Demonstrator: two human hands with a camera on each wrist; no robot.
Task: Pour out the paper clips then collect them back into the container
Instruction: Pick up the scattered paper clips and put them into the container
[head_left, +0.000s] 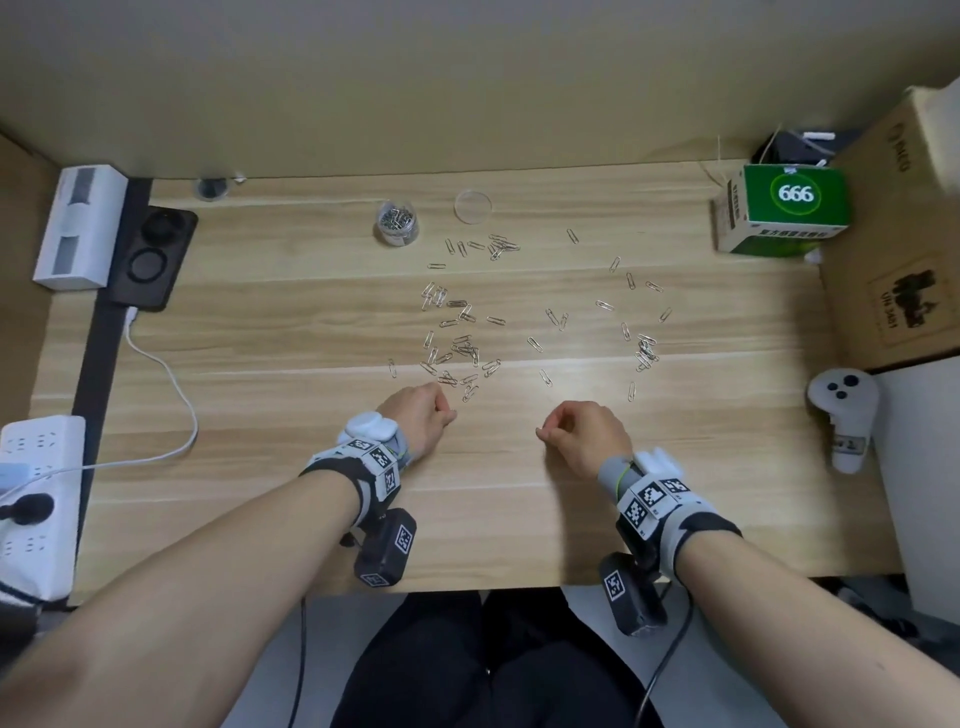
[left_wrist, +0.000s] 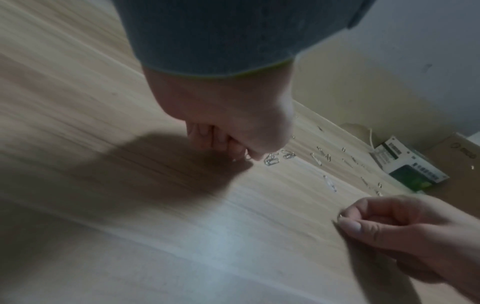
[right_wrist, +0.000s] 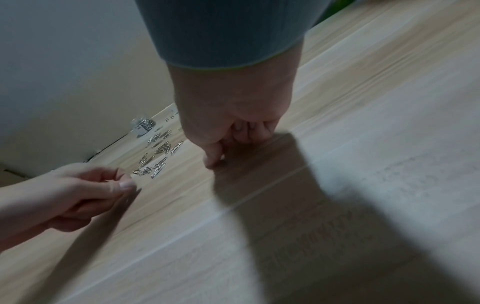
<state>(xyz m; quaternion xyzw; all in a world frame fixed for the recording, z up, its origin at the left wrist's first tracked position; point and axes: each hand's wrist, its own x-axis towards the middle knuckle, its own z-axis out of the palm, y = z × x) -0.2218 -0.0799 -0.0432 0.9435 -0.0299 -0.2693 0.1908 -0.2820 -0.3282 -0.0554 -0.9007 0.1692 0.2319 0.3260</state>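
Silver paper clips (head_left: 460, 353) lie scattered over the middle of the wooden desk (head_left: 311, 338), with a second loose group to the right (head_left: 644, 353). A small clear container (head_left: 397, 223), partly filled with clips, stands at the back, and its round clear lid (head_left: 473, 206) lies beside it. My left hand (head_left: 451, 414) sits just below the left cluster, fingers curled, pinching a paper clip (left_wrist: 247, 157) at thumb and forefinger. My right hand (head_left: 541, 431) hovers low over bare wood and pinches a clip (left_wrist: 339, 215) between its fingertips.
A green and white box (head_left: 784, 208) and a brown carton (head_left: 893, 270) stand at the back right. A white controller (head_left: 844, 415) lies at the right edge. Power strips (head_left: 39, 493), a cable (head_left: 166, 374) and a black charger (head_left: 150, 254) occupy the left side.
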